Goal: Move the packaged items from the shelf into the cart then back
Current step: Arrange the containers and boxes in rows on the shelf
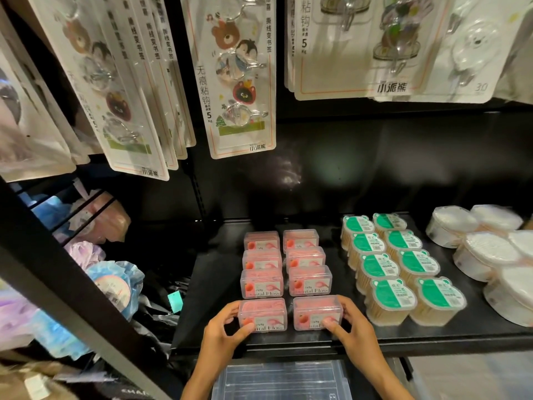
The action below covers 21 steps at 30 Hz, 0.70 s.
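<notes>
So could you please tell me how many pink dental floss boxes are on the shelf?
8, in two columns of four on the black shelf. The left hand holds the front-left box, the right hand the front-right box; six sit behind. None seem hidden.

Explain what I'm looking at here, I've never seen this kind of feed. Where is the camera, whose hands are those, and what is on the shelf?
There is no machine: a person works with bare hands, and the single picture comes from a wide-angle camera on their head, looking forward and down. The left hand grips the front left pink dental floss box, and the right hand grips the front right pink dental floss box. Both boxes seem to sit at the front of the black shelf. Behind them stand six more pink boxes in two columns. To the right are green-lidded tubs, then round white containers. Carded hook packs hang above. No cart is clearly in view.
</notes>
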Each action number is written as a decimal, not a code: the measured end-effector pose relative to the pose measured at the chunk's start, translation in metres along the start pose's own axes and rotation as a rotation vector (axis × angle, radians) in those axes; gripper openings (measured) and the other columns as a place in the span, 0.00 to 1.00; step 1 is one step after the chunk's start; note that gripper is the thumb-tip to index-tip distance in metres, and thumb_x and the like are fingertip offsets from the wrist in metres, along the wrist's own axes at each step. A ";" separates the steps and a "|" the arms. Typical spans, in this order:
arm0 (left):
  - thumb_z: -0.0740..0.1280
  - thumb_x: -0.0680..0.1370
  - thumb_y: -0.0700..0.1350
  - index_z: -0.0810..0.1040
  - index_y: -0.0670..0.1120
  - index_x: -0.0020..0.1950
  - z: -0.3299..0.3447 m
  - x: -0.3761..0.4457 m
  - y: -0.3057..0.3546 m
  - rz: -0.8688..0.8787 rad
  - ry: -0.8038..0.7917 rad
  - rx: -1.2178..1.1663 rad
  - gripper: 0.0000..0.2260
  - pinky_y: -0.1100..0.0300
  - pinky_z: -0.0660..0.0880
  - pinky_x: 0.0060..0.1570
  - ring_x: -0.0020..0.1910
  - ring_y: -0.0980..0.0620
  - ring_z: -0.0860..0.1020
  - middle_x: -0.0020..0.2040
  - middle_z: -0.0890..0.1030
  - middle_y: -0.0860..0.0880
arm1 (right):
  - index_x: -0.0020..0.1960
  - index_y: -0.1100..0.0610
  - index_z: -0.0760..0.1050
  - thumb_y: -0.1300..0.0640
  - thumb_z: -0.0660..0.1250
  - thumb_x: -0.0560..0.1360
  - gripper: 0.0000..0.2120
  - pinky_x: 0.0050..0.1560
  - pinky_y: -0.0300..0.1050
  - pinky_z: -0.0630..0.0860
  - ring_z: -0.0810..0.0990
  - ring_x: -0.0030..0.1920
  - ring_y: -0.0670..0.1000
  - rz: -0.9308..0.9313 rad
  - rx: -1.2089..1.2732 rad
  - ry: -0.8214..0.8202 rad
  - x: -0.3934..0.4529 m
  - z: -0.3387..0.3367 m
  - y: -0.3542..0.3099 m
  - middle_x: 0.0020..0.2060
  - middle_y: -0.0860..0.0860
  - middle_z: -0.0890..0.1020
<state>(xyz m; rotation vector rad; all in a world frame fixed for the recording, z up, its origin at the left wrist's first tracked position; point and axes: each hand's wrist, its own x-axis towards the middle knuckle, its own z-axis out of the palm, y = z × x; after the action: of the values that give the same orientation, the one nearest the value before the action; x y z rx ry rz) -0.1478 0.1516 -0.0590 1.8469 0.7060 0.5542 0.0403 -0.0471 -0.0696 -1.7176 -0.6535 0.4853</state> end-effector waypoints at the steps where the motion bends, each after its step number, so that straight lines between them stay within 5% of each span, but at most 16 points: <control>1: 0.75 0.71 0.45 0.77 0.53 0.58 0.000 0.000 0.000 -0.004 0.003 -0.003 0.17 0.53 0.73 0.62 0.55 0.61 0.79 0.52 0.82 0.62 | 0.58 0.50 0.72 0.66 0.70 0.73 0.19 0.44 0.28 0.74 0.79 0.51 0.38 -0.002 -0.002 -0.006 0.000 -0.001 0.000 0.49 0.42 0.83; 4: 0.74 0.71 0.43 0.77 0.52 0.58 0.001 0.000 0.000 0.001 0.012 -0.004 0.17 0.52 0.74 0.61 0.55 0.61 0.79 0.52 0.82 0.62 | 0.59 0.51 0.72 0.65 0.70 0.73 0.19 0.45 0.28 0.74 0.79 0.52 0.38 0.001 -0.008 -0.013 -0.001 -0.001 0.000 0.49 0.41 0.83; 7: 0.76 0.68 0.52 0.77 0.52 0.58 0.000 -0.001 0.000 0.004 0.012 -0.008 0.20 0.53 0.74 0.61 0.55 0.60 0.79 0.52 0.82 0.60 | 0.60 0.52 0.72 0.65 0.70 0.73 0.19 0.45 0.27 0.74 0.79 0.52 0.37 0.000 -0.009 -0.013 -0.001 -0.001 -0.001 0.52 0.44 0.82; 12: 0.73 0.72 0.39 0.77 0.52 0.58 0.001 -0.001 0.000 0.005 0.001 -0.001 0.17 0.54 0.74 0.61 0.55 0.60 0.79 0.51 0.82 0.61 | 0.60 0.50 0.72 0.64 0.71 0.73 0.19 0.49 0.25 0.72 0.77 0.54 0.35 0.012 -0.017 -0.010 -0.001 0.000 -0.001 0.52 0.42 0.81; 16: 0.73 0.72 0.38 0.79 0.57 0.55 0.001 -0.001 0.001 0.014 0.001 0.005 0.17 0.61 0.74 0.60 0.55 0.60 0.79 0.51 0.82 0.61 | 0.60 0.49 0.71 0.63 0.71 0.73 0.19 0.50 0.25 0.72 0.77 0.55 0.35 0.012 -0.034 -0.006 -0.001 0.001 0.000 0.53 0.41 0.81; 21: 0.73 0.72 0.39 0.77 0.52 0.57 0.002 -0.002 0.003 0.004 0.009 -0.004 0.16 0.56 0.74 0.61 0.54 0.61 0.79 0.51 0.82 0.62 | 0.60 0.48 0.72 0.62 0.71 0.73 0.19 0.55 0.30 0.72 0.78 0.57 0.41 0.012 -0.032 0.003 -0.001 0.003 -0.001 0.54 0.42 0.81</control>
<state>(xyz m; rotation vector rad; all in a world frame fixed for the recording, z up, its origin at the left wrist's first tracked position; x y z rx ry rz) -0.1471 0.1481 -0.0574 1.8430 0.7069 0.5664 0.0381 -0.0456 -0.0695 -1.7530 -0.6522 0.4825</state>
